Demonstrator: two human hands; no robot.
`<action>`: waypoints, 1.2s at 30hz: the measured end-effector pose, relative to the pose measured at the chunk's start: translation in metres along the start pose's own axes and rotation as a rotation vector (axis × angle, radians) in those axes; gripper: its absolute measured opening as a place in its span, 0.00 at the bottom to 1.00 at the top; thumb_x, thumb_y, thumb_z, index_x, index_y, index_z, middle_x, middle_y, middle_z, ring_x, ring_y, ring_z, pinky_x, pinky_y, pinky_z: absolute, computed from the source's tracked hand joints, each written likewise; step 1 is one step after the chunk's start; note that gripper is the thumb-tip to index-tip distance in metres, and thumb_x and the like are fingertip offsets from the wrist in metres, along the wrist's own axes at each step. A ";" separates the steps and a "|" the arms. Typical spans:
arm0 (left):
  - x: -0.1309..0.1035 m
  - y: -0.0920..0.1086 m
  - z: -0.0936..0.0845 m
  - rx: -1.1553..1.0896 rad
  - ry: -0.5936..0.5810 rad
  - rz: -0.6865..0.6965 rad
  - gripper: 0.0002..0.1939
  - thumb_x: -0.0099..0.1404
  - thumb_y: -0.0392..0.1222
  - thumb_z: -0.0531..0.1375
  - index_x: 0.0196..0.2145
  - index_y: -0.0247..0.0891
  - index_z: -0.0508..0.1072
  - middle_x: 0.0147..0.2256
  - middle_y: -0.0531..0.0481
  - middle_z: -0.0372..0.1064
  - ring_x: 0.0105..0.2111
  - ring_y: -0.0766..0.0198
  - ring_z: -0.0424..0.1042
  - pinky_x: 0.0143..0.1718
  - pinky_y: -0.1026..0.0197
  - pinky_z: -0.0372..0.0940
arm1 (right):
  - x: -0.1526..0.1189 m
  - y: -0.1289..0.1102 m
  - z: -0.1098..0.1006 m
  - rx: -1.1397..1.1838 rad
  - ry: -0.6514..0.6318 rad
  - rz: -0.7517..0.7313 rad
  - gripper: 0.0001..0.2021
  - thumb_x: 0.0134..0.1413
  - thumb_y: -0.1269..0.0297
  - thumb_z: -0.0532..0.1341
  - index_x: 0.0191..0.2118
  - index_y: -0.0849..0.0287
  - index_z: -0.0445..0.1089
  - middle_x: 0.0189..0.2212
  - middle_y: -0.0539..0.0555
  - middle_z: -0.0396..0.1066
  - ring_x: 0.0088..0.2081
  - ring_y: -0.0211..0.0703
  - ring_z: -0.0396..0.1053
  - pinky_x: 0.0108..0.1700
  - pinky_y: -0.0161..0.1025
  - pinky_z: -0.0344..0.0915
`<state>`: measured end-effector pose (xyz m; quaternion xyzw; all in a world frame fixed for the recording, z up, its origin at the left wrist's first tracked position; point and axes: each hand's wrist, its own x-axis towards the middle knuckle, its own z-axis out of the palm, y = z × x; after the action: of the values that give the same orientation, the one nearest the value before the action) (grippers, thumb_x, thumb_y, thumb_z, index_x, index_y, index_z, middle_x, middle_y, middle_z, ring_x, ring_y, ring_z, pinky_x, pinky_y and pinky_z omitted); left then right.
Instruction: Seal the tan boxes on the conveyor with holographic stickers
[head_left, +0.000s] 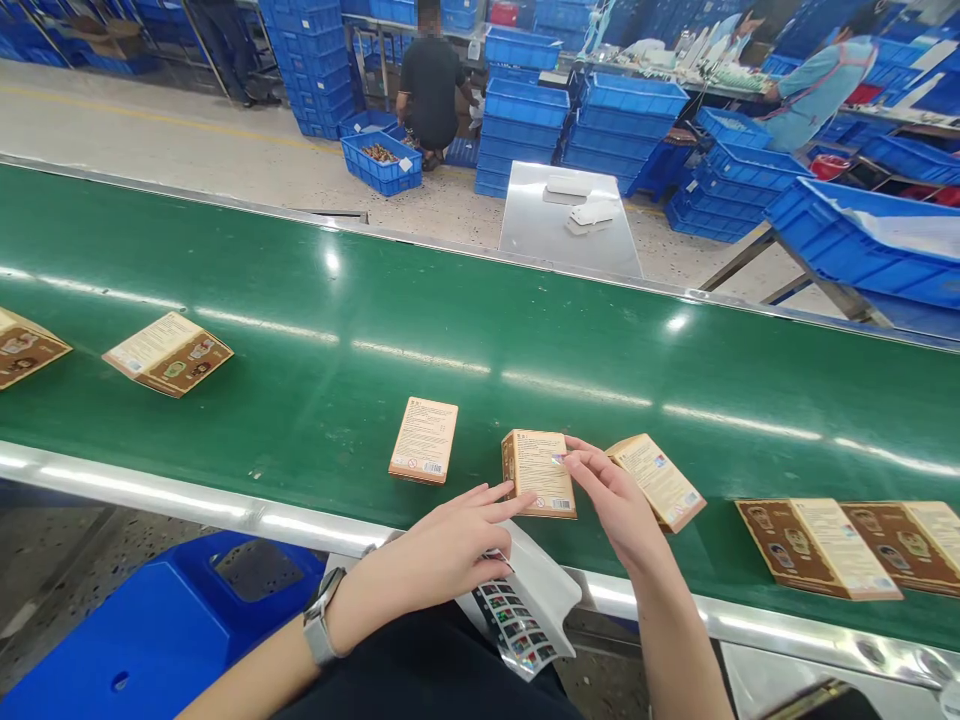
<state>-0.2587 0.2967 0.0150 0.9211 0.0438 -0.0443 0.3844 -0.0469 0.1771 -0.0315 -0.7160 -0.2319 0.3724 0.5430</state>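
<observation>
In front of me a small printed brown-and-cream carton (pixel 536 468) lies on the green conveyor belt (pixel 315 420). My right hand (pixel 616 495) is at its right edge, thumb and forefinger closed on a small shiny sticker (pixel 558 460) against the carton's face. My left hand (pixel 469 530), with a watch on its wrist, rests its outstretched fingers on the carton's lower left. Its thumb and curled fingers hold a sheet of stickers (pixel 517 615) that hangs over the belt's near edge. Another carton (pixel 424 440) lies flat to the left; a tilted one (pixel 661 482) sits just behind my right hand.
Folded-open cartons lie farther along the belt, at right (pixel 817 548) and left (pixel 171 355). A metal rail (pixel 210 505) runs along the near side. A blue stool (pixel 150 640) stands below left, a phone (pixel 821 700) below right. Stacked blue crates (pixel 525 130) and people are beyond.
</observation>
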 end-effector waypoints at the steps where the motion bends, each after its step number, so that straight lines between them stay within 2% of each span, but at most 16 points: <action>1: 0.002 0.001 0.000 -0.002 -0.007 -0.001 0.06 0.67 0.37 0.62 0.31 0.39 0.75 0.69 0.55 0.49 0.68 0.51 0.52 0.70 0.49 0.49 | -0.001 0.000 -0.002 -0.018 0.003 -0.001 0.21 0.48 0.40 0.66 0.33 0.55 0.74 0.60 0.60 0.65 0.63 0.59 0.58 0.63 0.56 0.52; 6: 0.006 0.006 0.000 -0.002 -0.042 0.015 0.08 0.67 0.39 0.62 0.29 0.38 0.74 0.69 0.54 0.50 0.68 0.51 0.53 0.70 0.50 0.50 | -0.006 0.003 -0.007 -0.125 0.065 -0.019 0.22 0.50 0.39 0.63 0.33 0.55 0.73 0.59 0.61 0.64 0.59 0.59 0.63 0.57 0.54 0.61; 9: 0.007 0.009 -0.003 -0.011 -0.063 0.023 0.07 0.67 0.38 0.62 0.30 0.38 0.75 0.69 0.52 0.49 0.68 0.52 0.52 0.70 0.49 0.49 | -0.010 0.006 -0.005 -0.154 0.131 -0.040 0.21 0.50 0.40 0.63 0.33 0.56 0.70 0.57 0.62 0.66 0.51 0.56 0.70 0.50 0.52 0.68; 13: 0.012 0.012 -0.002 -0.018 -0.067 0.056 0.06 0.67 0.37 0.62 0.31 0.38 0.76 0.68 0.51 0.50 0.68 0.52 0.53 0.70 0.49 0.49 | -0.009 0.010 0.000 -0.124 0.282 -0.054 0.20 0.47 0.45 0.67 0.36 0.54 0.63 0.45 0.60 0.74 0.42 0.52 0.75 0.43 0.49 0.73; 16: 0.015 0.013 0.001 -0.020 -0.044 0.111 0.06 0.67 0.38 0.63 0.30 0.38 0.76 0.69 0.50 0.50 0.66 0.52 0.57 0.68 0.50 0.51 | -0.005 0.010 -0.001 -0.131 0.381 -0.070 0.22 0.47 0.45 0.67 0.39 0.54 0.62 0.37 0.58 0.76 0.40 0.53 0.76 0.43 0.50 0.72; 17: 0.015 0.013 0.002 -0.029 -0.026 0.120 0.06 0.67 0.38 0.63 0.31 0.38 0.76 0.68 0.49 0.52 0.65 0.52 0.60 0.66 0.51 0.54 | -0.005 0.008 -0.003 -0.145 0.400 -0.071 0.21 0.49 0.45 0.65 0.41 0.54 0.62 0.37 0.58 0.76 0.40 0.53 0.75 0.44 0.50 0.71; 19: 0.012 0.015 0.000 -0.076 0.030 0.080 0.05 0.67 0.40 0.62 0.34 0.39 0.77 0.61 0.47 0.67 0.55 0.54 0.72 0.57 0.56 0.64 | -0.009 0.000 -0.008 -0.199 0.430 -0.089 0.21 0.54 0.45 0.61 0.44 0.56 0.63 0.38 0.60 0.76 0.41 0.54 0.75 0.45 0.52 0.70; 20: 0.008 0.016 -0.002 -0.114 0.064 0.024 0.06 0.68 0.42 0.61 0.35 0.40 0.78 0.53 0.47 0.75 0.47 0.57 0.77 0.50 0.59 0.67 | -0.015 -0.008 -0.010 -0.248 0.443 -0.112 0.20 0.57 0.46 0.58 0.46 0.57 0.64 0.40 0.61 0.76 0.42 0.55 0.75 0.46 0.53 0.70; 21: 0.004 0.017 -0.005 -0.160 0.100 -0.051 0.08 0.69 0.44 0.61 0.37 0.40 0.78 0.42 0.49 0.80 0.38 0.60 0.78 0.42 0.62 0.67 | -0.023 -0.017 -0.012 -0.312 0.443 -0.147 0.19 0.60 0.47 0.56 0.47 0.56 0.65 0.42 0.62 0.76 0.44 0.55 0.75 0.46 0.53 0.70; 23: -0.005 0.021 -0.013 -0.268 0.181 -0.209 0.11 0.69 0.48 0.60 0.36 0.40 0.79 0.28 0.53 0.78 0.28 0.65 0.74 0.31 0.66 0.63 | -0.043 -0.039 -0.009 -0.456 0.378 -0.266 0.16 0.63 0.49 0.54 0.46 0.54 0.68 0.45 0.60 0.76 0.46 0.54 0.74 0.45 0.50 0.70; 26: -0.017 0.024 -0.026 -0.468 0.274 -0.374 0.13 0.66 0.49 0.62 0.31 0.37 0.79 0.26 0.53 0.74 0.26 0.67 0.68 0.27 0.66 0.58 | -0.072 -0.067 0.007 -0.588 0.046 -0.554 0.10 0.65 0.56 0.58 0.48 0.49 0.71 0.44 0.54 0.77 0.46 0.50 0.74 0.43 0.44 0.71; 28: -0.022 0.025 -0.032 -0.594 0.291 -0.422 0.13 0.64 0.49 0.63 0.31 0.36 0.79 0.26 0.52 0.72 0.25 0.67 0.65 0.26 0.66 0.57 | -0.081 -0.076 0.023 -0.610 -0.095 -0.745 0.09 0.65 0.63 0.59 0.49 0.49 0.71 0.42 0.53 0.77 0.44 0.48 0.74 0.45 0.44 0.70; 30: -0.026 0.025 -0.035 -0.685 0.278 -0.420 0.12 0.64 0.48 0.63 0.35 0.36 0.79 0.28 0.52 0.72 0.26 0.67 0.64 0.27 0.66 0.57 | -0.081 -0.077 0.036 -0.620 -0.129 -0.857 0.09 0.65 0.69 0.59 0.49 0.52 0.70 0.40 0.53 0.77 0.42 0.46 0.74 0.44 0.43 0.69; 33: -0.032 0.025 -0.038 -0.707 0.248 -0.366 0.12 0.68 0.47 0.59 0.39 0.36 0.77 0.31 0.52 0.71 0.30 0.66 0.64 0.31 0.66 0.58 | -0.072 -0.073 0.045 -0.677 -0.120 -0.929 0.12 0.65 0.73 0.58 0.51 0.55 0.68 0.40 0.54 0.77 0.39 0.45 0.74 0.43 0.44 0.68; 36: -0.035 0.026 -0.039 -0.600 0.285 -0.356 0.18 0.73 0.48 0.52 0.31 0.35 0.73 0.26 0.55 0.62 0.28 0.68 0.58 0.29 0.65 0.53 | -0.067 -0.073 0.046 -0.764 -0.124 -1.010 0.13 0.64 0.76 0.59 0.52 0.56 0.67 0.43 0.55 0.77 0.42 0.44 0.75 0.51 0.48 0.65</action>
<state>-0.2887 0.3042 0.0645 0.7423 0.2672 0.0331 0.6136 -0.1193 0.1774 0.0503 -0.6388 -0.6885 0.0023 0.3435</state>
